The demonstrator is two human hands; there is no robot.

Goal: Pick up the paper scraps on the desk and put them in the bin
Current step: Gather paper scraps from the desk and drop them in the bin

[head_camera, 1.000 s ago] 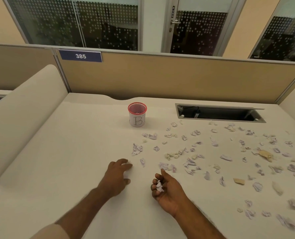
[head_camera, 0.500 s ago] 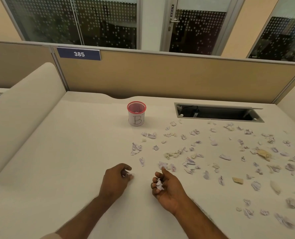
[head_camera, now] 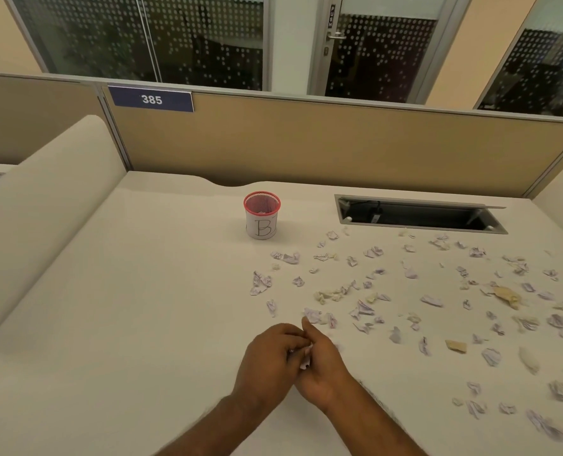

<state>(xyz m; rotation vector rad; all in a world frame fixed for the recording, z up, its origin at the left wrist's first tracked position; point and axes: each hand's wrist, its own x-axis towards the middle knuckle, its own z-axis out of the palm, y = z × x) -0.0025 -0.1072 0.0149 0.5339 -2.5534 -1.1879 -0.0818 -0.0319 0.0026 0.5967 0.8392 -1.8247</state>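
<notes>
**A:** What is seen from the head camera?

**B:** A pale desk (head_camera: pixel 115 291) is seen from above, bounded at the back by a tan partition (head_camera: pixel 306 143) on which a blue plate marked 385 (head_camera: pixel 151 99) is fixed. Two bare forearms are stretched forward from the lower edge.

**A:** How are the hands held?

**B:** The left hand (head_camera: pixel 267 360) and the right hand (head_camera: pixel 323 366) are brought together near the front of the desk, touching. The fingers of both are curled inward around white paper scraps (head_camera: pixel 305 358), a little of which is glimpsed between them. Which hand bears the grip cannot be told with certainty.

**A:** Where is the bin?

**B:** A small round bin (head_camera: pixel 262 214) with a red mesh rim and a white label marked B is stood upright towards the back of the desk, well apart from the hands. A few scraps are seen inside it.

**A:** And the remaining paper?

**B:** Many loose scraps (head_camera: pixel 431 301) are scattered over the right half of the desk, from just beyond the fingers out to the right edge. A long open cable slot (head_camera: pixel 418 215) is set into the desk behind them.
</notes>
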